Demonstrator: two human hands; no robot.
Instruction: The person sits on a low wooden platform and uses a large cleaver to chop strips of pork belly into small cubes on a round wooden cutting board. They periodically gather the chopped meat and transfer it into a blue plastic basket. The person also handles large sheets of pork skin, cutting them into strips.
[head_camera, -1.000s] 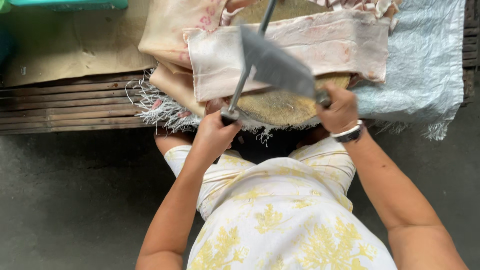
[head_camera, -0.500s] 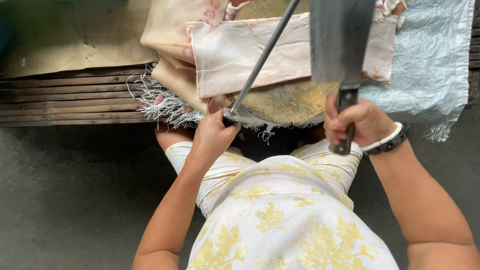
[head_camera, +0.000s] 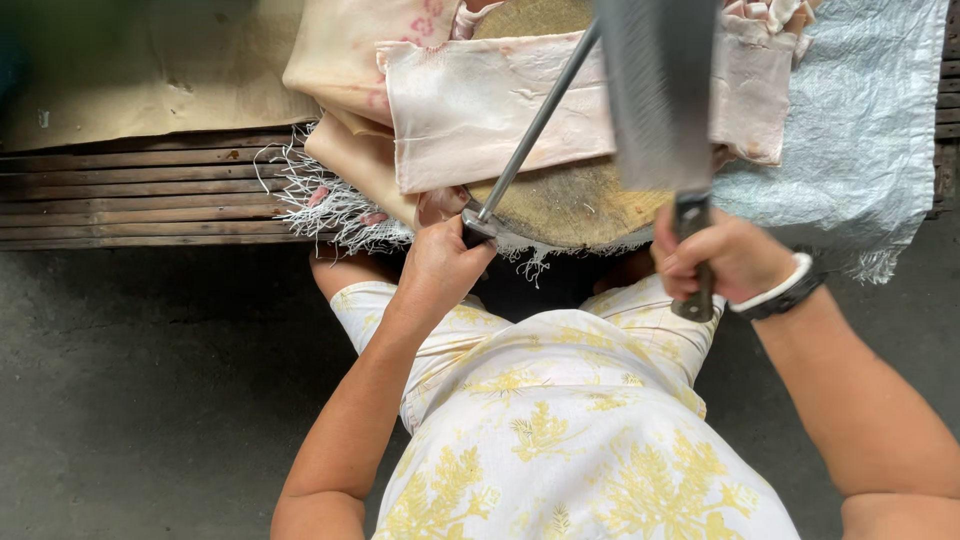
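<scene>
My left hand (head_camera: 443, 262) grips the handle of a long steel sharpening rod (head_camera: 536, 126) that slants up and to the right. My right hand (head_camera: 722, 255), with a white and black band on the wrist, holds a broad cleaver (head_camera: 655, 95) by its dark handle. The blade stands upright and crosses the rod near its upper end. Below them lies a round wooden chopping block (head_camera: 575, 205), with a pale slab of raw pork skin (head_camera: 470, 110) draped over it.
A silvery woven sack (head_camera: 860, 120) covers the right of the slatted wooden bench (head_camera: 130, 195). Brown cardboard (head_camera: 140, 70) lies at the upper left, and a frayed sack edge (head_camera: 320, 200) hangs over the bench. Grey concrete floor (head_camera: 150, 400) spreads below.
The cleaver has swung from lying slanted across the block to standing upright. My right hand has drawn back toward my body. The rod stays in my left hand.
</scene>
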